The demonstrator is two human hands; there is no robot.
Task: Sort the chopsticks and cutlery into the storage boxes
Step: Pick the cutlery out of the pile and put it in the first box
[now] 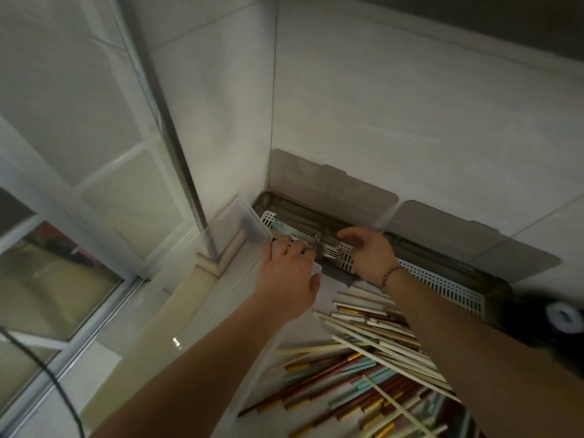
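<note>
Two grey storage boxes stand against the back wall with lids up, the left box (284, 200) in the corner and the right box (474, 279) beside it, each with a white slotted insert. My left hand (290, 273) pinches metal cutlery (322, 246), forks by the look of the tines, over the left box's insert. Just right of the cutlery, my right hand (369, 251) hovers with fingers loosely curled, touching or almost touching it. A heap of chopsticks (363, 358), cream, red, teal and gold-tipped, lies in a clear tray (252, 384) near me.
A clear plastic lid (249, 229) leans in the corner to the left of the boxes. Tiled walls close in behind and on the left, with a window frame (94, 311) at lower left. A black cable (47, 374) runs across the sill.
</note>
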